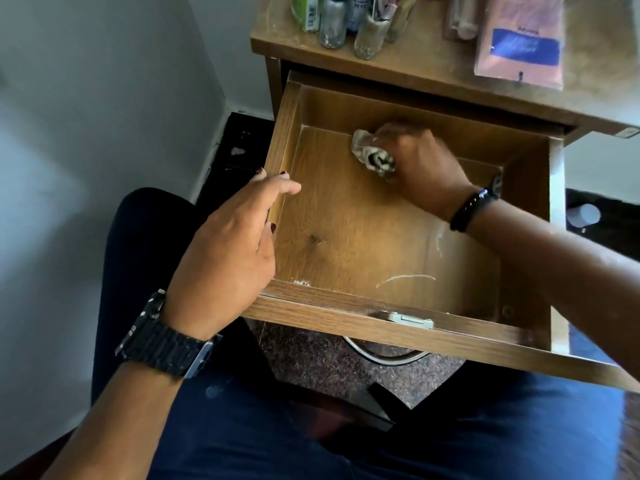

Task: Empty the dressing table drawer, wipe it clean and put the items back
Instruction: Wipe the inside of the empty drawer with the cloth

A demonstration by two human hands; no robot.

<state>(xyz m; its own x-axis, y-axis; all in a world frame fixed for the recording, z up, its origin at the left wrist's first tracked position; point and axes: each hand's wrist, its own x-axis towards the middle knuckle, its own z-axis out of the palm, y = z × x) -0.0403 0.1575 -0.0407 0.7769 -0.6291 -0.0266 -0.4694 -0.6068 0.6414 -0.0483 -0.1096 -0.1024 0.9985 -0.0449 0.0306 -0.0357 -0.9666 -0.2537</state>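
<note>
Pale grey wall (104,81) on left, white skirting (221,129). Dark speckled floor (332,368) below. Wooden tabletop (426,60) cluttered with bottles (333,22). Daylight from the left.

I see the open wooden drawer (349,233) pulled out below the front edge of the wooden dressing table top (433,64). My right hand (420,168) is inside it, near the back wall, pressing a crumpled pale cloth (372,154) onto the drawer floor. My left hand (228,244) rests on the drawer's left wall near its front corner. Glass bottles (346,22) stand at the top's left edge, a flat pink packet (519,39) to their right
</note>
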